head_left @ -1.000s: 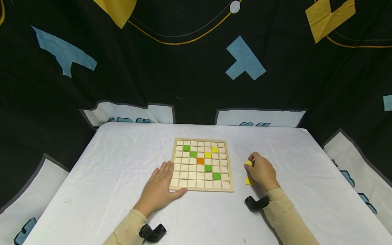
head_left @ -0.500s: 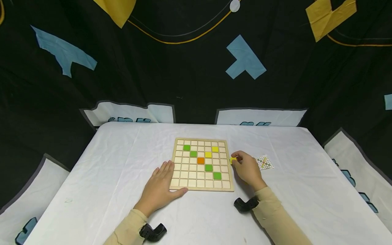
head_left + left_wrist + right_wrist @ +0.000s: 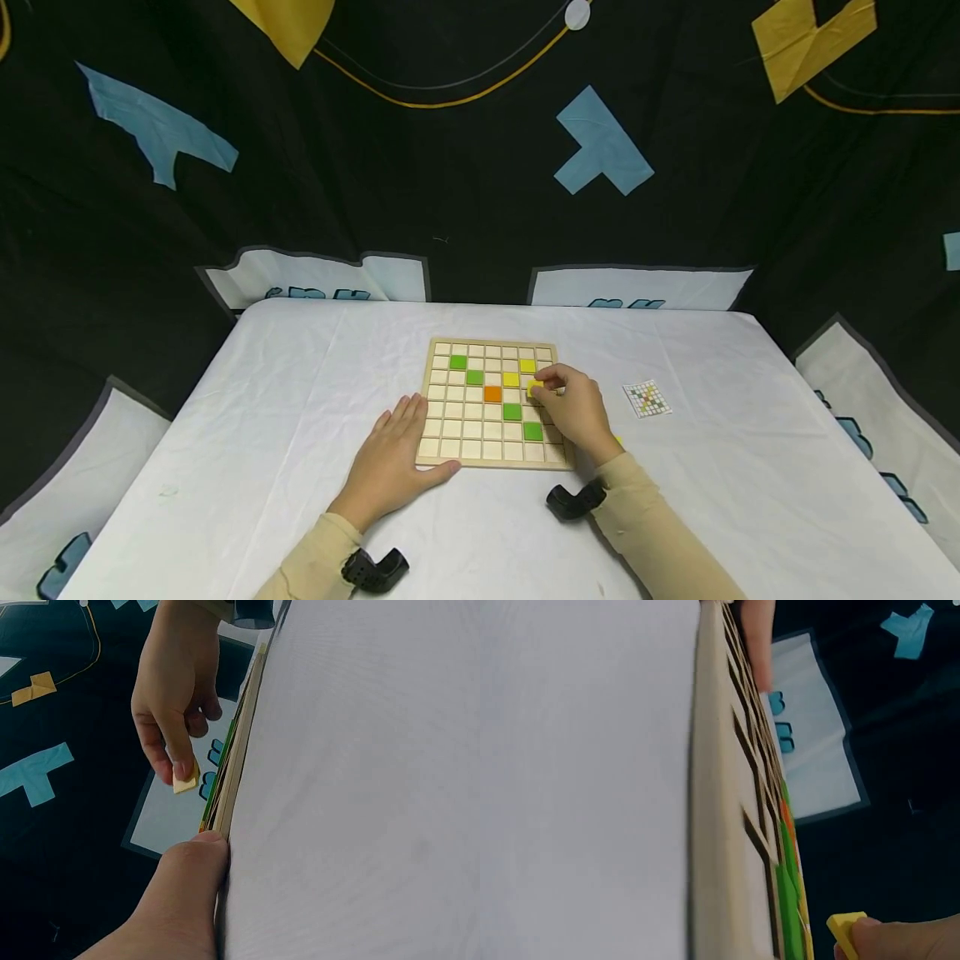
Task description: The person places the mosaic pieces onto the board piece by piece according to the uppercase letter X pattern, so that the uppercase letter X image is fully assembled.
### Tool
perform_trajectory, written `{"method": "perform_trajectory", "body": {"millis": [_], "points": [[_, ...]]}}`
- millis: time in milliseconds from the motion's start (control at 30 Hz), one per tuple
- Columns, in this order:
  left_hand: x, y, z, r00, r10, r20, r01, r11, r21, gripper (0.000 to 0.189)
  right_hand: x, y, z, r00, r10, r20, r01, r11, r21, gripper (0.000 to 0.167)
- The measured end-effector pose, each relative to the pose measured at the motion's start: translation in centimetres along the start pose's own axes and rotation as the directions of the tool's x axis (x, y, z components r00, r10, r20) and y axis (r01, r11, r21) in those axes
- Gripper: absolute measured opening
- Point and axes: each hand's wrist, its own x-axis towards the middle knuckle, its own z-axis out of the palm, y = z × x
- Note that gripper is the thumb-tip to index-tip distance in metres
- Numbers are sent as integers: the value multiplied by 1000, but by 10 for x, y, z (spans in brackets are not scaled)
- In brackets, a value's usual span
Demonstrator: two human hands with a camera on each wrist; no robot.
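A wooden grid board (image 3: 452, 429) lies flat on the white table. Set among its pale squares are several green tiles (image 3: 512, 412), two yellow tiles (image 3: 511, 380) and one orange tile (image 3: 492, 393). My left hand (image 3: 386, 462) rests along the board's left side, fingers straight, thumb (image 3: 196, 862) against the front edge. Over the right part of the board, my right hand (image 3: 579, 410) pinches a yellow square tile (image 3: 845, 930) between thumb and fingers. In the left wrist view that tile appears tilted and apart from the board's surface.
A small card (image 3: 647, 399) printed with a coloured grid lies right of the board. Another yellow tile (image 3: 618, 439) peeks out beside my right wrist, mostly hidden. Behind the table hangs a black cloth (image 3: 480, 192) with blue and yellow shapes.
My right hand has moved left with the yellow tile, from the table beside the card to over the board, uncovering the card. The left hand stays where it was.
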Motion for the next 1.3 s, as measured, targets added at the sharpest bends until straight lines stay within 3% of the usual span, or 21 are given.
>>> {"method": "perform_trajectory", "body": {"millis": [633, 1300], "points": [[-2, -1, -2, 1000, -1, 9, 1, 1000, 9, 108, -5, -27, 43, 979, -94, 181, 81, 994, 79, 13], [-2, -2, -1, 1000, 13, -11, -13, 1000, 7, 108, -6, -38, 52, 953, -202, 227, 208, 978, -6, 7]]}}
